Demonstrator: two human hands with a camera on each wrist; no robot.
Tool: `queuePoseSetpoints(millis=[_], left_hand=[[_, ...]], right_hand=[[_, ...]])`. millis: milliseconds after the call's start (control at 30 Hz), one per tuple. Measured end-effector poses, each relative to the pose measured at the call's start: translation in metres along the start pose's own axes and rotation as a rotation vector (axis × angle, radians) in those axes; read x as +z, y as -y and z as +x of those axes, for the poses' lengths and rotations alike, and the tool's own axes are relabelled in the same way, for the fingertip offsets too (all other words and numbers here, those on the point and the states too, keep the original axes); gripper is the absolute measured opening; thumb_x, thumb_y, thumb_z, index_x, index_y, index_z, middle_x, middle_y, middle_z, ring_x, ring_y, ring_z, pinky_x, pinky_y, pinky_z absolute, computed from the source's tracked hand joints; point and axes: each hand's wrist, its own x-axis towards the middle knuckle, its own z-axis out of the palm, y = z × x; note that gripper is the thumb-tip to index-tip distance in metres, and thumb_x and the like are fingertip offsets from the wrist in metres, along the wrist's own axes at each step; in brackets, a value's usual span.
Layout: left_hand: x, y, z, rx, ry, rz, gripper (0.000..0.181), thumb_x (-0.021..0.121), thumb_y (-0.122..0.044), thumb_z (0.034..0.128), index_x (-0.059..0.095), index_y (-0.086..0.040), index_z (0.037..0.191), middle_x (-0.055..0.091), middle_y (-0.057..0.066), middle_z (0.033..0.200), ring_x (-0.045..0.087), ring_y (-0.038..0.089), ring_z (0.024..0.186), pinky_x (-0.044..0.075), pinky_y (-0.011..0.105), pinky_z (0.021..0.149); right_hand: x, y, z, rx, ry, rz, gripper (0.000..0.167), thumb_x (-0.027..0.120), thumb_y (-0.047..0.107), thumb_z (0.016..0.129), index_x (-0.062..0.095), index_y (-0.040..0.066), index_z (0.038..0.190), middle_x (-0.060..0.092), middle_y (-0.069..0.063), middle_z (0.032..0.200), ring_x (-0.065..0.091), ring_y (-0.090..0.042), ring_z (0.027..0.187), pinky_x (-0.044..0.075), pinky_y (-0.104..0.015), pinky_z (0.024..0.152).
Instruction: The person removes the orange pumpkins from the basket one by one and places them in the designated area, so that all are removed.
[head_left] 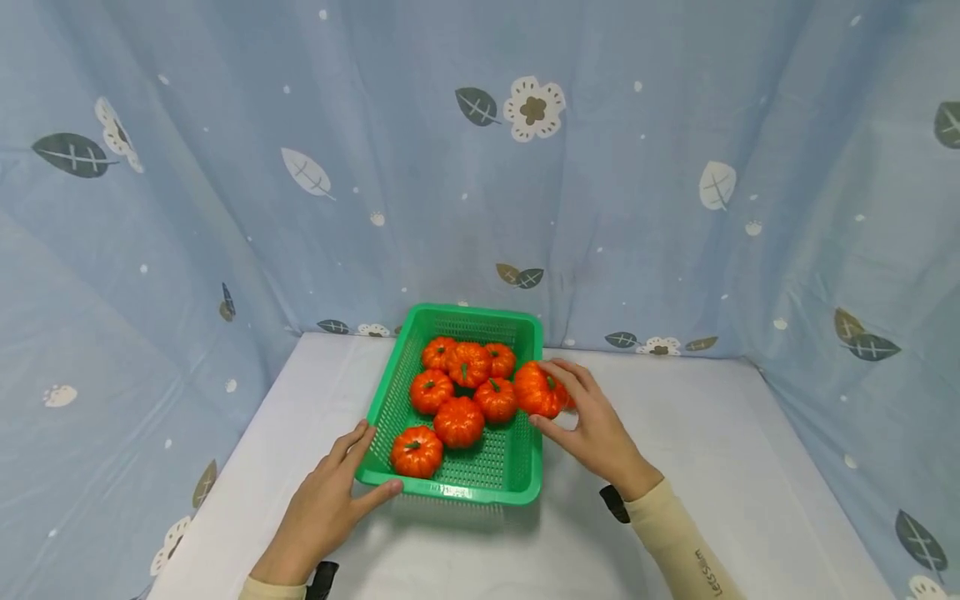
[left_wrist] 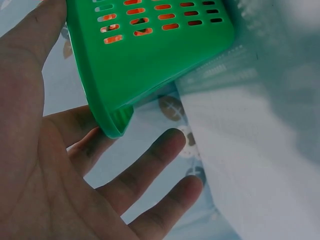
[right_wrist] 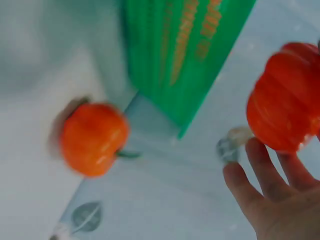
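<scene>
A green plastic basket point(head_left: 525, 479) holds several small orange-red pumpkins point(head_left: 459, 422) with green stems. My right hand point(head_left: 592, 425) grips another pumpkin point(head_left: 537, 390) between thumb and fingers, over the basket's right rim. The right wrist view shows this pumpkin point(right_wrist: 285, 100) raised, with fingers under it. One more pumpkin point(right_wrist: 94, 140) lies on the table, to the right of the basket; in the head view it is mostly hidden behind the held one. My left hand point(head_left: 318, 504) rests at the basket's near left corner, thumb and fingers touching the rim, the other fingers spread loosely point(left_wrist: 145, 170).
A white-covered table point(head_left: 697, 467) lies under the basket. Blue curtains point(head_left: 420, 183) with leaf and flower prints rise behind it and along both sides.
</scene>
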Motion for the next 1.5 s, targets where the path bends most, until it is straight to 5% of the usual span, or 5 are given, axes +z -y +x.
queuePoseSetpoints(millis=[200,400,1000,1333,1500], left_hand=[[0.003,0.000,-0.001,-0.016,0.017,-0.011,0.098,0.058,-0.075,0.0868,0.034,-0.014,0.160,0.031,0.008,0.163,0.047,0.045,0.134,0.044,0.067,0.095],[0.003,0.000,0.000,-0.010,0.002,-0.003,0.097,0.058,-0.074,0.0870,0.034,-0.014,0.160,0.032,0.008,0.162,0.047,0.045,0.133,0.044,0.067,0.094],[0.000,-0.002,-0.003,-0.008,-0.001,-0.002,0.096,0.059,-0.073,0.0879,0.035,-0.013,0.159,0.033,0.009,0.162,0.049,0.046,0.132,0.045,0.067,0.093],[0.001,-0.002,-0.002,-0.017,0.000,-0.004,0.097,0.059,-0.073,0.0875,0.035,-0.013,0.159,0.032,0.007,0.163,0.048,0.045,0.133,0.044,0.067,0.095],[0.001,-0.002,-0.002,-0.022,-0.001,-0.006,0.097,0.059,-0.074,0.0871,0.034,-0.014,0.160,0.032,0.007,0.163,0.047,0.045,0.133,0.044,0.067,0.095]], right_hand=[[-0.019,-0.041,-0.018,0.149,-0.135,-0.037,0.079,0.084,0.029,0.086,0.043,0.023,0.154,0.042,-0.009,0.152,0.044,-0.032,0.136,0.042,-0.063,0.105],[-0.034,-0.073,-0.033,0.279,-0.154,-0.080,0.079,0.082,0.027,0.088,0.041,0.011,0.154,0.042,-0.019,0.150,0.044,-0.041,0.134,0.041,-0.068,0.103],[-0.042,-0.135,-0.040,0.386,0.019,-0.224,0.078,0.082,0.028,0.088,0.041,0.004,0.149,0.041,-0.028,0.146,0.046,-0.048,0.128,0.041,-0.070,0.100],[-0.030,-0.148,-0.035,0.550,0.155,-0.195,0.083,0.079,0.034,0.089,0.036,0.001,0.152,0.037,-0.034,0.147,0.042,-0.054,0.129,0.038,-0.073,0.101],[-0.025,-0.152,-0.033,0.560,0.192,-0.210,0.082,0.078,0.034,0.091,0.034,0.004,0.153,0.035,-0.034,0.148,0.042,-0.054,0.130,0.037,-0.072,0.102]])
